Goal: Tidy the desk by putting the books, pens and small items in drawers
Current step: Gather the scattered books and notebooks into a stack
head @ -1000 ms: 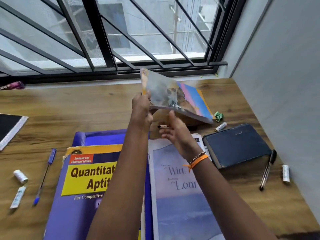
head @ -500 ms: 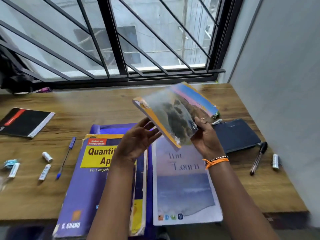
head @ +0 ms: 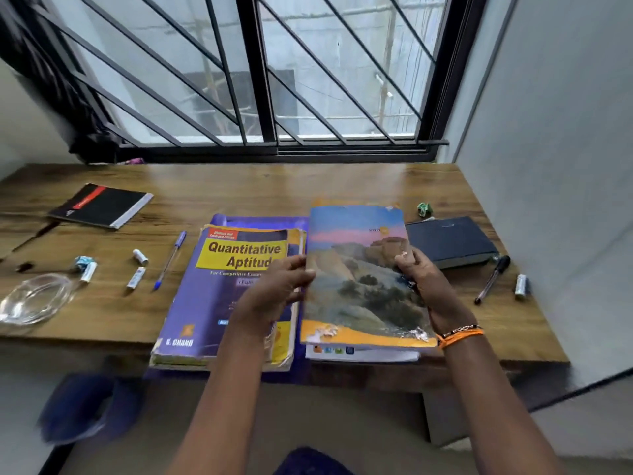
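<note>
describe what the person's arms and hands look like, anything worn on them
Both forearms are bare, with no sleeves in view. The right hand has a wrist stacked with an orange thread band and a thin dark beaded bracelet just above it. The left hand and its wrist carry no band, watch or ring that can be seen. No gloves on either hand.

On my surface [head: 342, 183] the aptitude textbook [head: 219, 289] lies left of the landscape book [head: 356, 269]; a diary [head: 448, 241] sits right of that, a ballpoint pen [head: 170, 259] left of the textbook.
</note>
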